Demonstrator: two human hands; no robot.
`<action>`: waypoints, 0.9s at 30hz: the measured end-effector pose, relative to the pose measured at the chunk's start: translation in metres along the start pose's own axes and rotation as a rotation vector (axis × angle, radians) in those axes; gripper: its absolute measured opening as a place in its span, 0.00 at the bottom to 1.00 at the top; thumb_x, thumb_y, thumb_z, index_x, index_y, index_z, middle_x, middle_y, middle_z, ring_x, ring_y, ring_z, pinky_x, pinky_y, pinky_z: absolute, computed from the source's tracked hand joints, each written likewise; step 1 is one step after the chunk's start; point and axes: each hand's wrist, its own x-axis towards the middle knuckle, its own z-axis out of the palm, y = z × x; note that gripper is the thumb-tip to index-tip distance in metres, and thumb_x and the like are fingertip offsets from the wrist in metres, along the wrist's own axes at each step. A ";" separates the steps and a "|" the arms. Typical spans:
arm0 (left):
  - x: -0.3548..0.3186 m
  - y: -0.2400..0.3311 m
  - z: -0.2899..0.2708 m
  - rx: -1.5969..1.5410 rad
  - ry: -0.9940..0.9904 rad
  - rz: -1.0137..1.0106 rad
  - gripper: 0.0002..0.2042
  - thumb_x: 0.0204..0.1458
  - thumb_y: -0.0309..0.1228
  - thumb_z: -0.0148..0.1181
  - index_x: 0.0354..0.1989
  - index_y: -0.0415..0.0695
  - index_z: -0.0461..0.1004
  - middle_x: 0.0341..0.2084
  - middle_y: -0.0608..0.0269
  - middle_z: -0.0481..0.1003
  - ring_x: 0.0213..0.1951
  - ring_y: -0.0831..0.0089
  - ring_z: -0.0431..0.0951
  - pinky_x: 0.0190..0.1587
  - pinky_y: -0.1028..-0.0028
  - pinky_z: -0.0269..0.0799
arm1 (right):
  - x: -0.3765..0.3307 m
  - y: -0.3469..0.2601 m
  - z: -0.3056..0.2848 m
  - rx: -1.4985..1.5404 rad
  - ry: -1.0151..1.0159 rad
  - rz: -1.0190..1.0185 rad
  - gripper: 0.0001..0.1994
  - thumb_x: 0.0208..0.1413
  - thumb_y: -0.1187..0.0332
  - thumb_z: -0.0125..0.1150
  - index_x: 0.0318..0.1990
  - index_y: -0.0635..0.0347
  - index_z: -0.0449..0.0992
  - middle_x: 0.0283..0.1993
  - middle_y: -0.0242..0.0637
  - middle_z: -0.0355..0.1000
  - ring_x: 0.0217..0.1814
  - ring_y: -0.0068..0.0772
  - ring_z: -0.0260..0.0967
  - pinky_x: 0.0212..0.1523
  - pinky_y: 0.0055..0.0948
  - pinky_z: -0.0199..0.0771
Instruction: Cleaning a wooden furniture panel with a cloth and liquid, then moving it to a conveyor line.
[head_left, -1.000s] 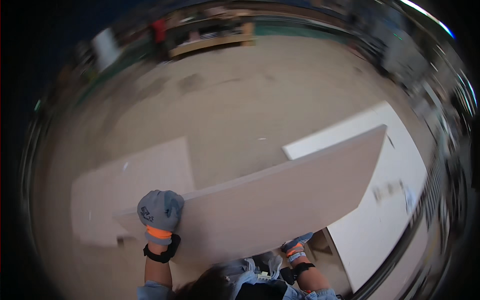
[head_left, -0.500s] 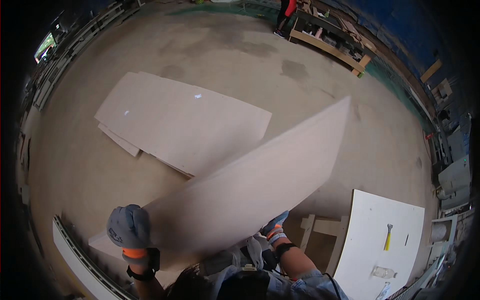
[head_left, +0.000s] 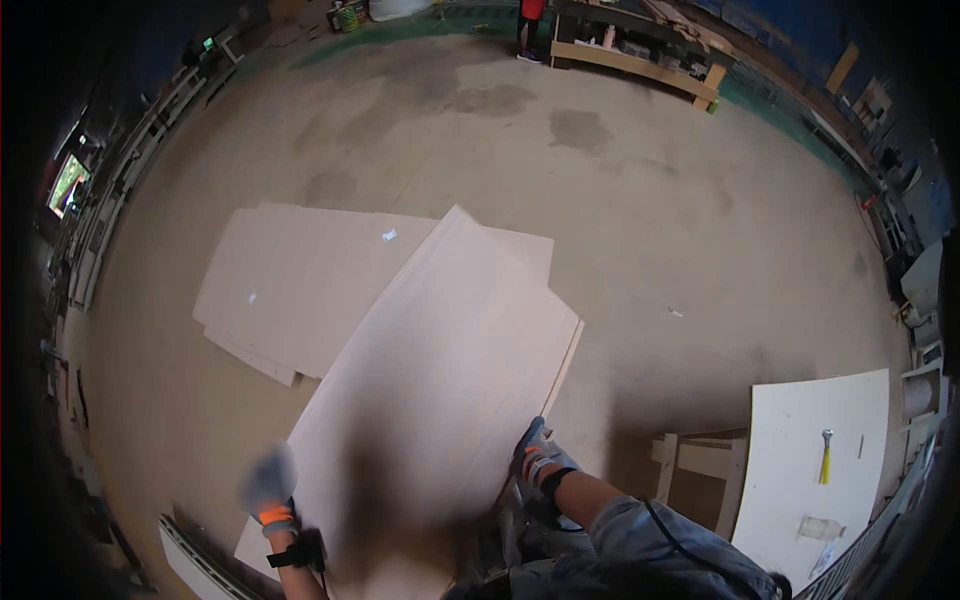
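Observation:
A large pale wooden panel (head_left: 440, 340) lies slanting across the middle, its far end over a stack of similar panels (head_left: 300, 265) on the floor. My right hand (head_left: 533, 445), in a grey glove with an orange cuff, is closed around the panel's right edge; the fingers underneath are hidden. At the left edge is my left hand (head_left: 268, 482), gloved likewise and smeared by motion, so its fingers cannot be made out. A dark shadow falls over the panel's near half.
On the right, a white-topped table (head_left: 800, 480) carries a yellow-handled tool (head_left: 826, 460) and a clear bottle (head_left: 820, 527). A wooden frame (head_left: 700, 465) stands beside it. Low at left is a long white-edged piece (head_left: 195, 560). Far off, a person (head_left: 530, 30) stands by a workbench (head_left: 640, 60).
The panel has swung leftward and come down from a steep tilt to lie flatter, overlapping the stack. Both hands have moved with it. The view has shifted too.

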 end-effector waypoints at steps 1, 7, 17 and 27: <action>0.013 0.002 0.014 0.020 -0.039 -0.036 0.30 0.52 0.57 0.48 0.14 0.38 0.68 0.16 0.44 0.68 0.21 0.48 0.69 0.27 0.58 0.63 | 0.009 -0.003 0.009 -0.099 0.084 -0.016 0.36 0.56 0.37 0.38 0.62 0.57 0.62 0.60 0.40 0.64 0.61 0.40 0.61 0.59 0.35 0.59; 0.067 0.031 0.116 0.064 -0.204 -0.164 0.32 0.51 0.59 0.47 0.17 0.36 0.72 0.18 0.41 0.70 0.23 0.46 0.71 0.30 0.56 0.64 | 0.164 -0.025 0.030 -0.356 0.240 -0.049 0.33 0.53 0.40 0.49 0.48 0.67 0.74 0.40 0.43 0.74 0.40 0.35 0.72 0.39 0.35 0.71; 0.123 0.096 0.288 -0.186 -0.285 -0.390 0.32 0.50 0.57 0.50 0.19 0.32 0.74 0.14 0.44 0.70 0.20 0.57 0.69 0.30 0.60 0.64 | 0.269 -0.015 0.069 -0.893 0.247 -0.446 0.24 0.56 0.44 0.48 0.30 0.58 0.74 0.22 0.31 0.69 0.25 0.31 0.66 0.27 0.35 0.66; 0.195 0.119 0.396 -0.245 -0.377 -0.324 0.33 0.49 0.58 0.51 0.15 0.33 0.71 0.10 0.52 0.66 0.17 0.67 0.63 0.25 0.63 0.60 | 0.264 -0.057 0.137 -0.832 0.345 -0.223 0.47 0.47 0.34 0.50 0.54 0.79 0.64 0.53 0.61 0.67 0.59 0.53 0.63 0.59 0.36 0.61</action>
